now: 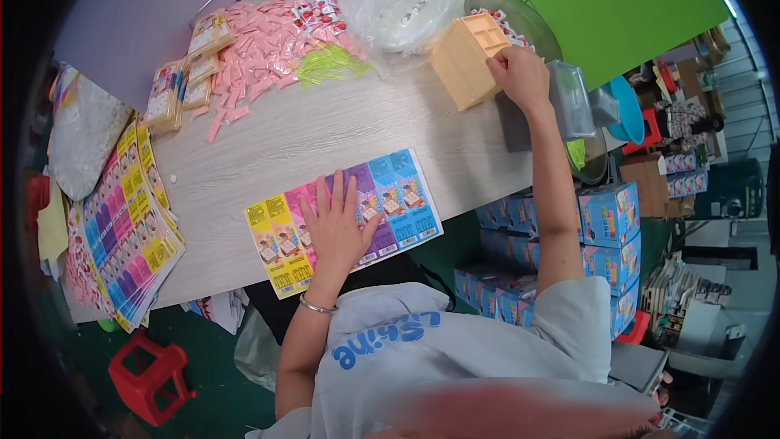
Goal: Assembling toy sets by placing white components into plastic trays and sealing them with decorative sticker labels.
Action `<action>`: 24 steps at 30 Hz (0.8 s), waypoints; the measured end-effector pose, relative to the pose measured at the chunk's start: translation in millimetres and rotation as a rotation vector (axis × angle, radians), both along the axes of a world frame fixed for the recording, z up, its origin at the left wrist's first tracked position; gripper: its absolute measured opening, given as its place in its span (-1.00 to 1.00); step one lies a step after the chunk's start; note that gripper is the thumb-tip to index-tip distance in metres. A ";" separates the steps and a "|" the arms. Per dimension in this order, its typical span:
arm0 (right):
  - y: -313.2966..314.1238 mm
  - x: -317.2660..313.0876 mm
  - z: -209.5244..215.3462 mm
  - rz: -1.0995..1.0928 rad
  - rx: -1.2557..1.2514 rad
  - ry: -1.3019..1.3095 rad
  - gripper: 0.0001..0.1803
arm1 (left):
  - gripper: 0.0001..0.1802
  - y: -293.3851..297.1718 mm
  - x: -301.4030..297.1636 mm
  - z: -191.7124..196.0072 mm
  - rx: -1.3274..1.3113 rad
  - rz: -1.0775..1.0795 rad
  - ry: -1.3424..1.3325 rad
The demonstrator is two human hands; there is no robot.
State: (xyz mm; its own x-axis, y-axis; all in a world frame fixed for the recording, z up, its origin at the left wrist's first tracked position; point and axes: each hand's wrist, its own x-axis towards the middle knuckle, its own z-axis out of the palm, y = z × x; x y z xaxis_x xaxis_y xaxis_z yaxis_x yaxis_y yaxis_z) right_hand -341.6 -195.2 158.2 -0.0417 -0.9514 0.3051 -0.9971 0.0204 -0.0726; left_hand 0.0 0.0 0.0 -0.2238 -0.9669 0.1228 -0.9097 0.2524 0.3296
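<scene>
Lying flat with fingers spread in the head view, the left hand (337, 223) rests on a multicoloured printed sheet (404, 195) at the table's (211, 228) near edge, grasping nothing. The right hand (520, 77) curls at a beige compartmented box (457, 67); whether its fingers grip anything cannot be told.

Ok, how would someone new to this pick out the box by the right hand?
On the pale table, go to the right-hand end, where the right hand is. The box is at that hand, tilted in view. It is opaque tan with small compartments, unlike the grey see-through container nearby.
</scene>
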 end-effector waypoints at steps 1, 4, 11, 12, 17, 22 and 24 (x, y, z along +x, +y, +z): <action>-3.2 -0.4 -0.8 -0.012 -0.017 0.016 -0.76 | -0.07 -1.4 -0.4 0.0 -0.022 -0.011 0.012; -4.0 -0.8 -1.7 -0.037 -0.054 0.055 -0.78 | -0.08 3.8 -1.0 -2.4 -0.041 -0.022 0.029; 32.3 56.9 26.1 0.049 -0.517 0.071 -0.87 | -0.32 17.2 22.2 16.7 -0.143 0.088 0.287; 42.2 83.9 23.6 0.185 -0.535 -0.066 -0.89 | -0.32 10.0 31.6 23.5 -0.134 0.094 0.284; 87.0 245.9 -112.3 0.463 -0.091 -0.438 -0.88 | -0.62 -37.9 57.2 58.7 -0.316 0.374 0.698; 85.8 256.1 -120.3 0.397 0.041 -0.594 -0.81 | -0.64 -62.1 82.8 45.6 -0.158 0.342 0.341; 72.0 204.8 -71.1 0.359 -0.263 -0.658 -0.84 | -0.64 -75.9 82.6 36.3 -0.167 0.307 0.188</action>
